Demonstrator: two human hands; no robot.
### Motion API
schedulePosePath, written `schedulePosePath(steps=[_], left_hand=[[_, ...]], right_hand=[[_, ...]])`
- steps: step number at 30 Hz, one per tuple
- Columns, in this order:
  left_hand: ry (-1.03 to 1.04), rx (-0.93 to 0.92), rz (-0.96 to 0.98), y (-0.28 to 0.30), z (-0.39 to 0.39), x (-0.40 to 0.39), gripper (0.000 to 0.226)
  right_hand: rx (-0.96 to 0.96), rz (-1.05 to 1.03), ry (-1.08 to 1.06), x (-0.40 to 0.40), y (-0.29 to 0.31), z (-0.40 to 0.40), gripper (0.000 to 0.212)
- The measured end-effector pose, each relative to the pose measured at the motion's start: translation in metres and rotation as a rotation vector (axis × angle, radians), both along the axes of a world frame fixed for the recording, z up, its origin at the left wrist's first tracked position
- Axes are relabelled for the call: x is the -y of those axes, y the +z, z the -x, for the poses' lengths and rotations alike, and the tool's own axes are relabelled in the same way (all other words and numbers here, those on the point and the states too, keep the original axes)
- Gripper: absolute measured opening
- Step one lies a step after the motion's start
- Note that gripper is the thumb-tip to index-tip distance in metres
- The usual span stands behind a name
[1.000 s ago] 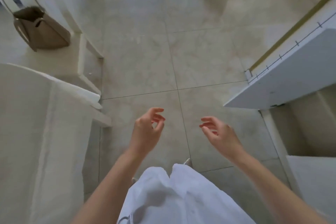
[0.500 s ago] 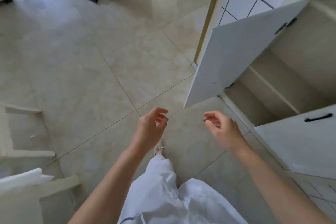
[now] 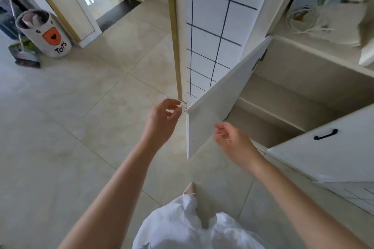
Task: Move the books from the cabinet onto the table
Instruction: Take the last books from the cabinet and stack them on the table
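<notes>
No books are visible to you on the shelves behind the white cabinet door (image 3: 218, 103) that stands ajar; the white cabinet (image 3: 303, 91) is cut off at the right edge and its upper shelf contents are blurred. No table is in view now, though a pale one filled the left side a second ago. Your view has swung right toward the cabinet. Your left hand (image 3: 162, 121) and right hand (image 3: 234, 143) both hang loosely curled, holding nothing, just before the door's edge. The white cylindrical fabric bin (image 3: 45, 34) reads "Toys".
</notes>
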State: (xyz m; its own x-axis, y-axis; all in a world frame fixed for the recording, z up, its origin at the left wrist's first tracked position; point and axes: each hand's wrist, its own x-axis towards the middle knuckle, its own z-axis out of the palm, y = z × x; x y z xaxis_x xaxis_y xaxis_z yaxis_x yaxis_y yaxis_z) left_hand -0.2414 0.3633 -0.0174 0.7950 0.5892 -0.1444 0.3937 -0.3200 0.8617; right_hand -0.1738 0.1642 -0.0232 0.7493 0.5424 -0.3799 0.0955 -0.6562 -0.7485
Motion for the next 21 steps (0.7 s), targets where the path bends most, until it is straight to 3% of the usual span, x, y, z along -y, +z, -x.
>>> schedulePosePath(steps=[3,8,13,16,21], left_hand=[[-0.086,-0.014,0.066,0.003,-0.051,-0.019,0.008],[-0.35,-0.163,0.07,-0.005,-0.102,-0.022,0.021],[-0.459,-0.269,-0.124,-0.001,-0.119,-0.02,0.048],[-0.49,-0.322,-0.29,0.001,-0.123,-0.013,0.037],[-0.506,-0.275,-0.204,-0.005,-0.119,-0.007,0.035]], right_hand=[[-0.124,-0.021,-0.078,-0.031,0.006,-0.017,0.05],[-0.209,-0.029,-0.163,-0.072,0.006,-0.023,0.069],[-0.251,-0.023,-0.319,-0.093,-0.001,-0.023,0.064],[-0.227,-0.006,-0.324,-0.093,-0.002,-0.022,0.061],[-0.216,0.038,-0.259,-0.082,0.005,-0.024,0.052]])
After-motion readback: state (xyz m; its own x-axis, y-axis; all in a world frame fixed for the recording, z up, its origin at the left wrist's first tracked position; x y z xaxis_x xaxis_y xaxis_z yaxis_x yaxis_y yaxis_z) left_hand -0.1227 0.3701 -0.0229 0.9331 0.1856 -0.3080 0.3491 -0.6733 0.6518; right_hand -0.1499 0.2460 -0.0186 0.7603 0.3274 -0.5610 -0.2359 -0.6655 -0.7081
